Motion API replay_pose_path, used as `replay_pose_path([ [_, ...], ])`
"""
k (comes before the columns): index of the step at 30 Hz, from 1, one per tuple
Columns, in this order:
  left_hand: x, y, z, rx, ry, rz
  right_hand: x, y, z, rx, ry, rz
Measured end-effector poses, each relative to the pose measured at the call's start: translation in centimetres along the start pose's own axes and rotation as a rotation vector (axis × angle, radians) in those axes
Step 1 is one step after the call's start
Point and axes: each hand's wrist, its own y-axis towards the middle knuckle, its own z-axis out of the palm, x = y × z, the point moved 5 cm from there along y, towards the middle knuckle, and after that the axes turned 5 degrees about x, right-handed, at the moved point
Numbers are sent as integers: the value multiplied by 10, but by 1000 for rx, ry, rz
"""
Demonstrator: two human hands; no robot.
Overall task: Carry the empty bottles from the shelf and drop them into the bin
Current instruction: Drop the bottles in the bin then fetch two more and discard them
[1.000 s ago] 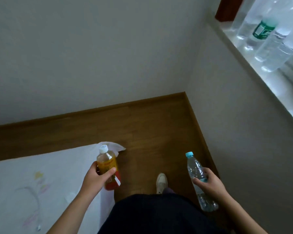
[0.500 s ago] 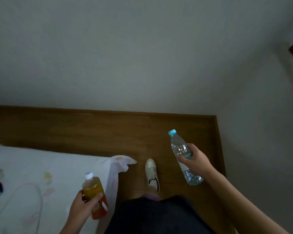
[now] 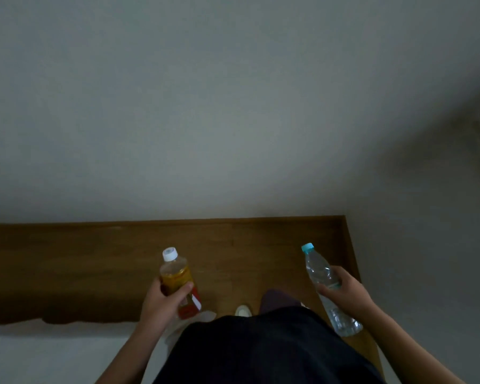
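Gone from view, white sheet's corner; wooden floor (image 3: pixel 94 259) meets grey wall (image 3: pixel 205 106).

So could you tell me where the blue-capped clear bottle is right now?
In the head view, the clear bottle is on the right, gripped by the right hand above the wooden floor.

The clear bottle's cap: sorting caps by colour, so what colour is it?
Light blue, a turquoise shade, on the clear bottle in the right hand; head view.

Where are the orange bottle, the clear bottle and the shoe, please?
orange bottle (image 3: pixel 175 275), head view, on its upper body
clear bottle (image 3: pixel 317 268), head view, on its upper body
shoe (image 3: pixel 243 310), head view, on its toe
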Motion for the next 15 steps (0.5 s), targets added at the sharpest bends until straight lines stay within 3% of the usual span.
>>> replay_pose_path([
  [8,-101,70,-19,-74,-48,74,86,108,-51,64,-159,-74],
  [15,-70,70,-53,-330,-302,-57,231,199,-48,247,-276,-272],
])
